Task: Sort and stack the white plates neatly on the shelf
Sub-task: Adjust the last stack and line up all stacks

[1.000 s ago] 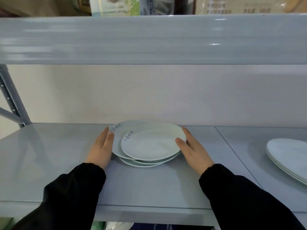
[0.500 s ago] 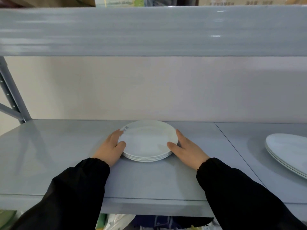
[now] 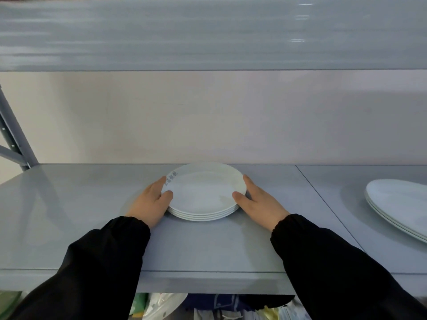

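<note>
Left hand (image 3: 151, 202), right hand (image 3: 258, 203) flanking plate stack (image 3: 203, 196), grey shelf (image 3: 69, 215)

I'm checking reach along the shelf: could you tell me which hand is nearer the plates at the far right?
Right. The right hand rests against the right side of the centre stack, on the side facing the far-right plates; the left hand is against the stack's left side, farther away.

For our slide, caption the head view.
Both hands, left and right, square a stack of white plates on a grey shelf.
</note>
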`<state>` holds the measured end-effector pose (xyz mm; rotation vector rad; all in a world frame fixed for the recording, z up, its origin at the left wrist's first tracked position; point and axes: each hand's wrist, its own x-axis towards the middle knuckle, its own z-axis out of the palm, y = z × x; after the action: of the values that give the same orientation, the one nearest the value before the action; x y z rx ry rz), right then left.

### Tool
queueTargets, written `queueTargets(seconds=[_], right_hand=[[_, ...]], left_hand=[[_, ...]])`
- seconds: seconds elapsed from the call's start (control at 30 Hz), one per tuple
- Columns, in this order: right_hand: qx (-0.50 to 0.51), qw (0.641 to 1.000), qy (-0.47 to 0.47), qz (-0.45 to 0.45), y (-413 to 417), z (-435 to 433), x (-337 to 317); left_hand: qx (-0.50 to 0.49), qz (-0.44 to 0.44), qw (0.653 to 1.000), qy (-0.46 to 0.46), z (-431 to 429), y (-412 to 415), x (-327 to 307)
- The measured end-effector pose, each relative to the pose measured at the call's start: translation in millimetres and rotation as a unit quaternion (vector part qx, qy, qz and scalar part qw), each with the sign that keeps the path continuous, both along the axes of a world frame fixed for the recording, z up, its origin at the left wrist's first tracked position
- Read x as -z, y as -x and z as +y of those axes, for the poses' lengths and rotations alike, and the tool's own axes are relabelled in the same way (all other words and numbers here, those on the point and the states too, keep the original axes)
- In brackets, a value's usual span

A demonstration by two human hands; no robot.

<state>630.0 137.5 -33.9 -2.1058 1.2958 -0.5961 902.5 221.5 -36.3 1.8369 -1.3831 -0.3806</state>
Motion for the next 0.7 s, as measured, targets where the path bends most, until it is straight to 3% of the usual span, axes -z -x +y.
queueTargets(seconds=[0.13, 0.2, 0.3, 0.43, 0.7], right_hand=[[0.101, 0.991, 0.029, -0.079, 13, -2, -2], [0.139, 0.984, 0.032, -0.106, 18, -1, -4], [0.107, 0.991, 0.022, -0.076, 19, 1, -1], [0.073, 0.995, 0.006, -0.062, 18, 0, -1], [0.043, 0.998, -0.024, -0.027, 16, -2, -6]], left_hand=[[-0.029, 0.002, 0.994, 0.105, 7, 2, -7], [0.013, -0.024, 0.997, 0.073, 4, 0, -1], [0.104, -0.038, 0.993, -0.030, 1, -1, 7], [0.082, -0.025, 0.996, -0.039, -2, -5, 10], [0.097, -0.109, 0.984, -0.099, -11, -2, 11]])
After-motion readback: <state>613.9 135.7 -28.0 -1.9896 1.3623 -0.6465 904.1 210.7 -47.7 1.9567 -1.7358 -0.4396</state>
